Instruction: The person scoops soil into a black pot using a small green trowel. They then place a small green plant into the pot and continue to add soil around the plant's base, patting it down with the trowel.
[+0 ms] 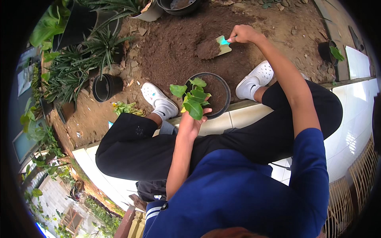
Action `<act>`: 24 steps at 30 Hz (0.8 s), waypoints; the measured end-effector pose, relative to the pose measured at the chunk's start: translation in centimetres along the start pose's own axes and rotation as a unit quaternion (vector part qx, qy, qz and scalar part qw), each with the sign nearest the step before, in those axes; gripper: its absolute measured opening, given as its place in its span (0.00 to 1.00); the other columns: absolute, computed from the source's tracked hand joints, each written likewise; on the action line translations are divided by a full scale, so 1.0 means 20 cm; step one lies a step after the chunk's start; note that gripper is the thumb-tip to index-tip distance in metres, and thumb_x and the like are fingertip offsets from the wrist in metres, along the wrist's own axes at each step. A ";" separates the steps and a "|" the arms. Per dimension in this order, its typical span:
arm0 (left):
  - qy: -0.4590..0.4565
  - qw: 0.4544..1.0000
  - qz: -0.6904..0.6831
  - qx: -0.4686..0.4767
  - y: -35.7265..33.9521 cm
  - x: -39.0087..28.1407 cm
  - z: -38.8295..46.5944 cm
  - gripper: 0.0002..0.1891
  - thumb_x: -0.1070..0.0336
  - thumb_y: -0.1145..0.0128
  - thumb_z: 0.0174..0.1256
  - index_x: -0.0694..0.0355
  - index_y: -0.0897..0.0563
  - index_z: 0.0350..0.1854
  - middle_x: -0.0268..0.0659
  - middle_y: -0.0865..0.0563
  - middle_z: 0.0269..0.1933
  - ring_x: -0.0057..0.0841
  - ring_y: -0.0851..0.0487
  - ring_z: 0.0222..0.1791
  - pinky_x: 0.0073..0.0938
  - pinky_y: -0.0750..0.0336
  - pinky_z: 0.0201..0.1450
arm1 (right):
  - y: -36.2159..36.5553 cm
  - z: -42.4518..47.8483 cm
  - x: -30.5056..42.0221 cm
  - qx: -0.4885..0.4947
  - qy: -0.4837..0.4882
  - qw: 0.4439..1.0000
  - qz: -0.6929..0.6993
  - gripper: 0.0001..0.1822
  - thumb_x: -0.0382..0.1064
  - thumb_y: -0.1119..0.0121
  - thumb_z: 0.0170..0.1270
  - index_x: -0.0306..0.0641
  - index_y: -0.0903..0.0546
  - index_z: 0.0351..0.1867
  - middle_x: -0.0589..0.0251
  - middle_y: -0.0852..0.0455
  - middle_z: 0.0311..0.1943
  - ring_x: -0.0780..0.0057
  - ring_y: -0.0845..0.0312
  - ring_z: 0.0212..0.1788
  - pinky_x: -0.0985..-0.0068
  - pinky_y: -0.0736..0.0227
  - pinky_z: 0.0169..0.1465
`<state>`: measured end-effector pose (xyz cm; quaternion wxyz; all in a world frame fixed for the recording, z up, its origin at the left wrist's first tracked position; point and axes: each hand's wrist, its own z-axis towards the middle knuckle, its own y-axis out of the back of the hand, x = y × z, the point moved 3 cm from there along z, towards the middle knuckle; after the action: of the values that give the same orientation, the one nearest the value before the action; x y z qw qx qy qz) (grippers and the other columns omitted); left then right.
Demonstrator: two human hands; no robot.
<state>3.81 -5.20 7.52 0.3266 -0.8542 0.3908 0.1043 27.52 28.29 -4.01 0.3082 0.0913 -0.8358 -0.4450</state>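
Observation:
My right hand (242, 34) is closed on the turquoise handle of a hand trowel (225, 49), whose blade carries dark soil above the soil heap (181, 38). My left hand (192, 122) is at the near left rim of a round black plant pot (227, 92), with its fingers about the lower part of a leafy green plant (195, 104). Leaves cover part of that grip and the stems. Soil shows inside the pot, which stands on the ground between my feet.
Stacked black pots (107, 87) and spiky potted plants (74, 65) stand at left. More pots (178, 6) are beyond the heap. A small pot (327, 52) stands at right. Wilted leaves (128, 108) lie near my left shoe. White tiles (250, 116) edge the soil.

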 end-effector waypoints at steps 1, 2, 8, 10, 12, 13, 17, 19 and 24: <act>0.017 0.999 -0.036 0.002 0.00 0.00 0.02 0.21 0.60 0.43 0.78 0.55 0.26 0.69 0.40 0.16 0.66 0.25 0.13 0.43 0.22 0.28 0.30 | 0.04 -0.03 -0.01 0.001 0.001 1.000 -0.004 0.19 0.60 0.31 0.66 0.51 0.06 0.46 0.56 0.06 0.39 0.55 0.10 0.43 0.58 0.19 0.49; 0.035 0.997 -0.072 0.004 0.01 0.00 0.03 0.21 0.60 0.42 0.78 0.53 0.27 0.70 0.39 0.16 0.66 0.24 0.14 0.43 0.22 0.27 0.31 | 0.07 -0.02 -0.04 0.000 0.004 1.000 0.004 0.20 0.60 0.29 0.64 0.46 0.07 0.36 0.58 0.10 0.27 0.58 0.12 0.36 0.58 0.21 0.44; 0.045 0.987 -0.151 0.040 0.04 0.01 0.07 0.19 0.59 0.45 0.80 0.51 0.25 0.69 0.39 0.14 0.64 0.22 0.15 0.40 0.23 0.27 0.30 | 0.39 -0.21 0.04 0.080 0.036 0.994 -0.064 0.22 0.52 0.30 0.66 0.34 0.13 0.24 0.58 0.17 0.18 0.66 0.20 0.23 0.63 0.27 0.33; 0.051 0.984 -0.163 0.042 0.04 0.00 0.08 0.17 0.59 0.46 0.80 0.52 0.24 0.67 0.41 0.14 0.64 0.22 0.14 0.40 0.23 0.27 0.30 | 0.45 -0.26 0.04 0.105 0.034 0.993 -0.048 0.22 0.49 0.30 0.66 0.32 0.15 0.21 0.62 0.23 0.13 0.72 0.28 0.18 0.65 0.35 0.27; 0.050 0.983 -0.175 0.036 0.05 0.00 0.07 0.17 0.59 0.46 0.80 0.52 0.24 0.67 0.41 0.14 0.64 0.22 0.14 0.41 0.24 0.27 0.30 | 0.56 -0.38 0.15 0.157 -0.030 0.987 -0.016 0.14 0.51 0.27 0.63 0.43 0.08 0.36 0.66 0.17 0.19 0.73 0.27 0.21 0.67 0.34 0.27; 0.050 0.982 -0.180 0.036 0.05 -0.01 0.07 0.17 0.58 0.45 0.80 0.52 0.24 0.67 0.42 0.15 0.64 0.23 0.13 0.41 0.24 0.27 0.30 | 0.62 -0.45 0.21 0.181 -0.063 0.981 0.000 0.14 0.52 0.26 0.62 0.49 0.05 0.43 0.69 0.15 0.22 0.74 0.26 0.22 0.68 0.33 0.27; 0.060 0.982 -0.176 0.036 0.04 -0.02 0.08 0.18 0.58 0.46 0.80 0.52 0.25 0.67 0.43 0.15 0.65 0.24 0.12 0.42 0.24 0.27 0.31 | 0.59 -0.54 0.26 0.217 -0.014 0.976 0.015 0.09 0.41 0.34 0.60 0.41 0.10 0.37 0.68 0.18 0.20 0.74 0.29 0.22 0.67 0.36 0.27; 0.057 0.984 -0.164 0.043 0.06 -0.02 0.08 0.18 0.54 0.47 0.81 0.53 0.27 0.66 0.45 0.20 0.69 0.23 0.11 0.42 0.24 0.29 0.31 | 0.50 -0.59 0.35 0.188 0.015 0.982 0.026 0.25 0.50 0.30 0.66 0.32 0.17 0.18 0.63 0.26 0.11 0.72 0.30 0.18 0.63 0.37 0.27; 0.063 0.983 -0.169 0.035 0.06 -0.02 0.07 0.15 0.57 0.47 0.81 0.51 0.24 0.64 0.44 0.16 0.65 0.25 0.11 0.41 0.25 0.28 0.30 | 0.32 -0.60 0.62 0.272 0.079 0.955 -0.083 0.25 0.52 0.32 0.67 0.34 0.15 0.20 0.59 0.20 0.16 0.60 0.22 0.22 0.60 0.29 0.30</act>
<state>2.79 -4.67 6.00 0.3439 -0.9008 0.2644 -0.0205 25.65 18.52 11.31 0.2989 0.2757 -0.8877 -0.2158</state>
